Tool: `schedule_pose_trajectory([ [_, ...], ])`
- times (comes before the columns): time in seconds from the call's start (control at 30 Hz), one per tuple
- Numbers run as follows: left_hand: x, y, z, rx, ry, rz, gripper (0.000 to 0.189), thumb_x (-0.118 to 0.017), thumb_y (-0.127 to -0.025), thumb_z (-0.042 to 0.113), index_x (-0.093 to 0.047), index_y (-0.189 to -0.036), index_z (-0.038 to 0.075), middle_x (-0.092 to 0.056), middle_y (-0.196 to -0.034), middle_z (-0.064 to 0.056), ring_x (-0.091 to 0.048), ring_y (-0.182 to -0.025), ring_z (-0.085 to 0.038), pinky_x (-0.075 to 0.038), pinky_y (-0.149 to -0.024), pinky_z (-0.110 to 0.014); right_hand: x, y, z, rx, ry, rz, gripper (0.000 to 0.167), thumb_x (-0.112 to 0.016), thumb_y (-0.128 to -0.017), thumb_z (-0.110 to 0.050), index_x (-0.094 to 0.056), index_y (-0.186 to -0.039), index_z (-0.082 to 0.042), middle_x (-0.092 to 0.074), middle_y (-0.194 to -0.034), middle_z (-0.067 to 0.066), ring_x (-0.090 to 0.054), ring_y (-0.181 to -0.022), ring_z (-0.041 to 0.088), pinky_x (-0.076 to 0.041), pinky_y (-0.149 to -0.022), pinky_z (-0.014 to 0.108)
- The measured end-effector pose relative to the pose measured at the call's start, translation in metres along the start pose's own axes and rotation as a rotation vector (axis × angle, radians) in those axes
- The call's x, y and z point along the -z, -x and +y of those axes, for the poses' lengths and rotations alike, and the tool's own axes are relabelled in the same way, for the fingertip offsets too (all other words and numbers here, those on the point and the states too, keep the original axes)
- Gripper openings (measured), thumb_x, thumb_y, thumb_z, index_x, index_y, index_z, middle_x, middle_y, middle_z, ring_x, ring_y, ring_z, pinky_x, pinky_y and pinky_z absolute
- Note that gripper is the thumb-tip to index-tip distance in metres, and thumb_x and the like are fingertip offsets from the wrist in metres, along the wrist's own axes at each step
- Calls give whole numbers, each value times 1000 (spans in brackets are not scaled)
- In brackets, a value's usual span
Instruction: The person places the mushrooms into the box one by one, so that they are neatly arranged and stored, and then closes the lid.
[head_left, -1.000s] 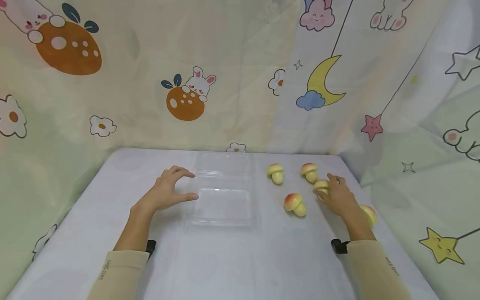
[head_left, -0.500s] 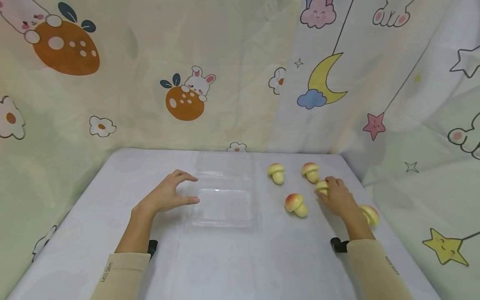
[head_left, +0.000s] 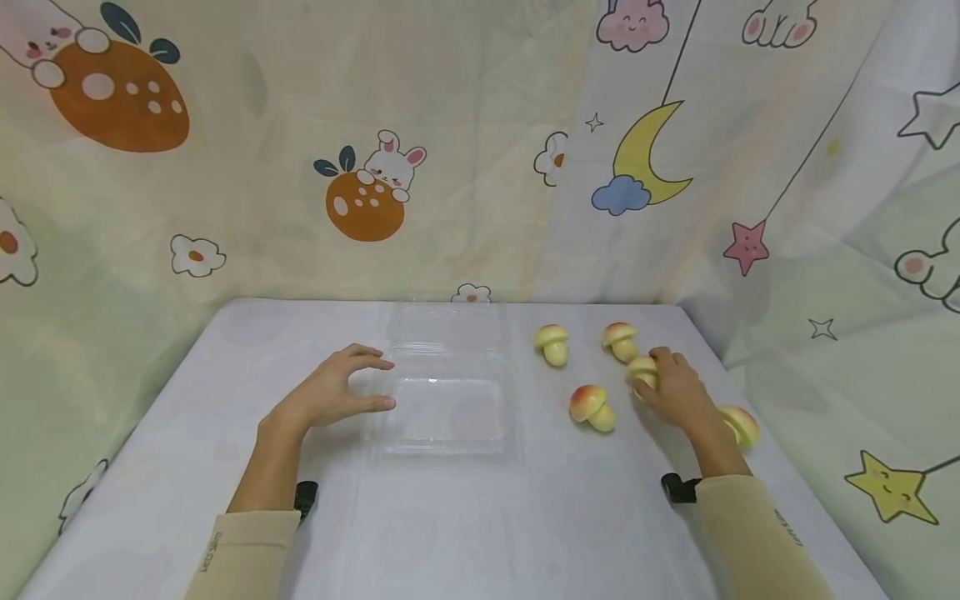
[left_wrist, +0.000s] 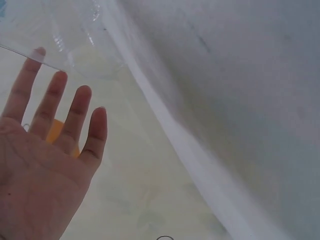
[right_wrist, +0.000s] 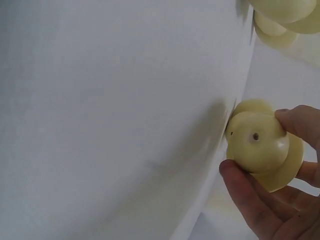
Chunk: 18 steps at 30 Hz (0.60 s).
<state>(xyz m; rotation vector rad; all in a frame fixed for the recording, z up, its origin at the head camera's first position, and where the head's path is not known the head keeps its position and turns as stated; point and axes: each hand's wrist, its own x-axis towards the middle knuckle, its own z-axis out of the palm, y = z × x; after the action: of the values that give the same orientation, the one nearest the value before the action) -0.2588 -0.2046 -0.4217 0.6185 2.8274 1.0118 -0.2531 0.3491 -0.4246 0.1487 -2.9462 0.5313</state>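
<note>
My right hand point(head_left: 681, 396) holds a pale yellow toy mushroom point(head_left: 642, 372) at the right of the table. In the right wrist view, thumb and fingers grip this mushroom point(right_wrist: 260, 142) from two sides, its round stem end facing the camera. My left hand point(head_left: 326, 390) is beside the left edge of a clear plastic box point(head_left: 450, 417), fingers and thumb spread apart with nothing between them. In the left wrist view the left hand point(left_wrist: 47, 160) shows straight fingers, the tips close to a clear plastic edge; whether they touch it I cannot tell.
Several more toy mushrooms lie on the white table: one right of the box point(head_left: 553, 345), one red-capped at the back point(head_left: 619, 340), another red-capped nearer point(head_left: 592, 407), and one partly hidden behind the right wrist point(head_left: 740, 425). A patterned cloth hangs behind the table.
The right hand's fingers have closed in around the mushroom, which stays in about the same place. The left hand has sunk slightly beside the box. The head view has shifted a little.
</note>
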Motion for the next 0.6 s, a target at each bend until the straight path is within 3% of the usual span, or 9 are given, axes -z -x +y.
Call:
schedule_pose_trajectory([
  [0.3,-3,-1,-2,4,-4,-22,72,-84,-80,57,-65,-138,19,-44,-156,-1,-34,-148,-36,-34,-115,-64,8,1,-15,33,-23,70,56,-64,-97,-25,-42,-137,7,-52,-118,32,-54,-95,44,-45,-77,60],
  [0.6,0,1,-2,-1,-23,-25,73,-83,-80,59,-66,-137,17,-44,-157,-3,-33,-148,-39,-33,-114,-65,15,-3,-36,126,-59,178,53,-67,-96,-23,-46,-136,6,-55,-113,27,-59,-89,37,-50,-77,54],
])
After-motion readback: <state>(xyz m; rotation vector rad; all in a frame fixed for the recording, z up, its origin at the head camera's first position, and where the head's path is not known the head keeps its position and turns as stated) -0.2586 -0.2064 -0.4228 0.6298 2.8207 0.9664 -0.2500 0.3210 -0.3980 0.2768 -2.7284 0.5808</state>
